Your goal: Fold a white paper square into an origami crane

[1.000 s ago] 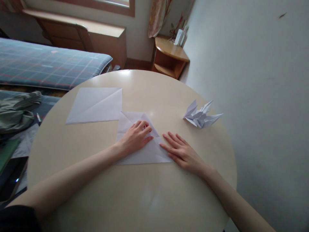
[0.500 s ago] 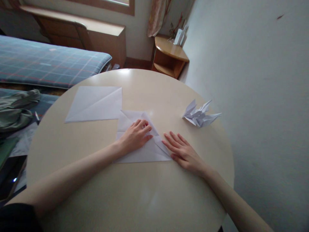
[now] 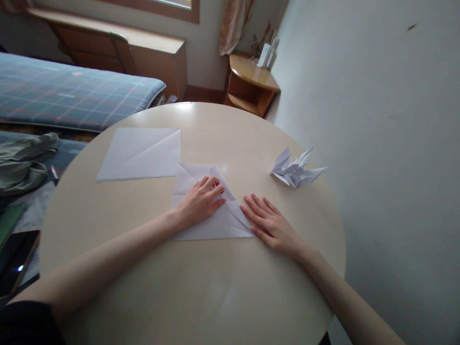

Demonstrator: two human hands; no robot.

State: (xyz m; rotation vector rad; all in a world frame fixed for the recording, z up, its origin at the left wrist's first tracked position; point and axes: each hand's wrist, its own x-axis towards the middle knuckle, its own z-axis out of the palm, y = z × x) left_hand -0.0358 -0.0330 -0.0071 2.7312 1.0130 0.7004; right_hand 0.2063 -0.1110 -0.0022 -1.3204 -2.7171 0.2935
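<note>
A partly folded sheet of white paper (image 3: 208, 227) lies flat in front of me, its right side turned in along a slanting fold. My left hand (image 3: 201, 199) rests on top of it, closed, with bent fingers holding it down near the fold. The fingertips are partly hidden. Flat on the tabletop, my right hand (image 3: 271, 223) is open, its fingers stretched and its thumb side at the paper's right corner. Beyond the left hand lies a second white sheet (image 3: 143, 153) with a diagonal crease. A folded white paper figure with pointed tips (image 3: 296, 170) stands at the right.
The round cream table (image 3: 201, 282) carries all the paper. A pale wall (image 3: 388, 143) runs along its right side. At the left are a plaid mattress (image 3: 79, 96), some grey-green cloth (image 3: 25, 163) and a dark phone (image 3: 16, 263). A wooden corner shelf (image 3: 251, 72) stands behind.
The view has shifted very slightly. Both hands and the paper hold practically the same positions.
</note>
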